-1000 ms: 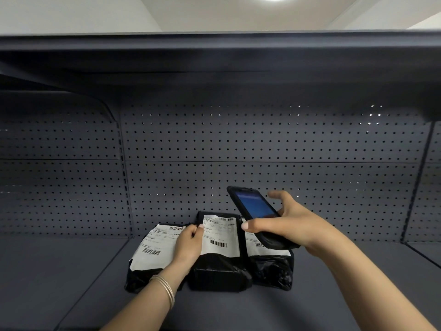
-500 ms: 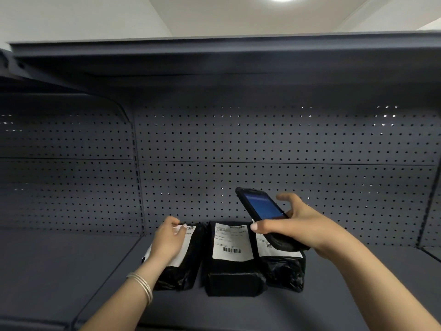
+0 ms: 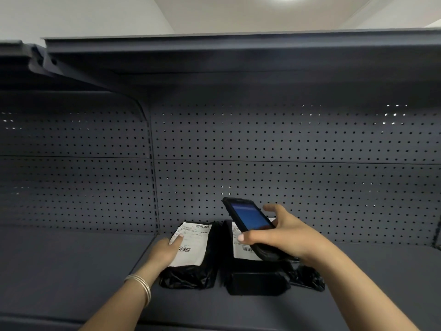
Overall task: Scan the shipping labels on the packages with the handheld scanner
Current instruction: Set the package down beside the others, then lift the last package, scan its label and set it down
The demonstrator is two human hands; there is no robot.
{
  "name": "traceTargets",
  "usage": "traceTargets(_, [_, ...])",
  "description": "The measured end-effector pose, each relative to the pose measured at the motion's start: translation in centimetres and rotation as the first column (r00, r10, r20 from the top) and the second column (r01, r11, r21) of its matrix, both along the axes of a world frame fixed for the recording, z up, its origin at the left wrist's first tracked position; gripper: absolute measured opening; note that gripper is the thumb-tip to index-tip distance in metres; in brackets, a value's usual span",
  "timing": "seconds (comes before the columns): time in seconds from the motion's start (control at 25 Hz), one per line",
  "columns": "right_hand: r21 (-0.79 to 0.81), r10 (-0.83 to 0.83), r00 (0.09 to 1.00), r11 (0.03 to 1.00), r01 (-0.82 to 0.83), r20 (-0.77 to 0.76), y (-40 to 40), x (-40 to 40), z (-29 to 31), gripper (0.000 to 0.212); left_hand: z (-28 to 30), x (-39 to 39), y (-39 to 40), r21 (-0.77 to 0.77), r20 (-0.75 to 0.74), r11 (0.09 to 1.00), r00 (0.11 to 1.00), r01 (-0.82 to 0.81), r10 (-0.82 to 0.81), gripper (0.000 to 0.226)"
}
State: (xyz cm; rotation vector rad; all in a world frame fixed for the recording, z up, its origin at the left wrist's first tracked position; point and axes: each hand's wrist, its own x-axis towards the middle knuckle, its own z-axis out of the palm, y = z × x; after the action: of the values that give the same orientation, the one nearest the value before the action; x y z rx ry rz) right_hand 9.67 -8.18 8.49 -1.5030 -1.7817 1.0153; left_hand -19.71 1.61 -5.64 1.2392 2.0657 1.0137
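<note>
Three black plastic packages with white shipping labels lie side by side on a dark grey shelf point(image 3: 71, 271). My left hand point(image 3: 165, 252) rests flat on the left package point(image 3: 191, 273), fingers on its label point(image 3: 193, 244). My right hand point(image 3: 281, 235) holds the black handheld scanner point(image 3: 249, 218), screen lit blue, tilted over the middle package point(image 3: 255, 280) and covering part of its label point(image 3: 241, 249). The right package point(image 3: 307, 275) is mostly hidden behind my right wrist.
A perforated dark back panel point(image 3: 286, 151) stands right behind the packages. Another shelf point(image 3: 238, 51) hangs overhead. A vertical upright point(image 3: 154, 187) splits the shelving into bays, just left of the packages.
My left hand has pulled the left package apart from the middle one and laid it flat with its label up. The scanner stays over the middle package. The view tilted slightly.
</note>
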Motion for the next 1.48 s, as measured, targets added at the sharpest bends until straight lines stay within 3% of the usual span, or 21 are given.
traceTargets(0.12, [0.004,-0.016,1.000,1.000,0.016,0.000,-0.4,-0.8,-0.4,0.109,-0.3,0.2,-0.2,0.069,0.136,0.997,0.989,0.047,-0.056,0.032])
traceTargets(0.32, [-0.001,-0.026,0.997,1.000,0.027,0.079,-0.9,-1.3,-0.8,0.109,1.3,1.1,-1.2,0.291,0.165,0.957,0.984,0.011,-0.062,0.013])
traceTargets(0.44, [0.000,-0.048,0.988,0.999,0.048,0.149,-1.2,-1.7,-0.7,0.105,3.6,1.7,-2.8,0.485,0.127,0.872,0.981,0.067,-0.146,0.015])
traceTargets(0.6, [-0.001,-0.022,0.990,1.000,0.023,0.141,-1.8,-2.5,0.7,0.078,5.9,1.7,-4.0,0.659,0.045,0.746,0.984,0.099,-0.170,0.018])
traceTargets(0.72, [0.002,0.005,0.991,1.000,-0.005,0.132,-2.5,-3.1,1.8,0.088,6.4,1.5,-4.0,0.696,0.038,0.714,0.989,0.076,-0.142,0.028])
traceTargets(0.84, [0.005,0.008,0.993,1.000,-0.008,0.117,-3.2,-3.1,3.0,0.076,6.5,1.5,-4.0,0.713,0.030,0.699,0.994,0.053,-0.107,0.034])
traceTargets(1.04, [0.023,0.023,0.994,0.999,-0.026,0.105,-3.4,-2.6,3.6,0.089,6.5,1.3,-4.0,0.735,0.000,0.675,0.997,0.054,-0.080,0.036])
traceTargets(1.48, [0.002,0.041,0.994,0.999,-0.042,0.102,-3.4,-1.4,3.3,0.086,6.1,2.0,-3.5,0.745,0.022,0.666,0.995,0.047,-0.096,0.036])
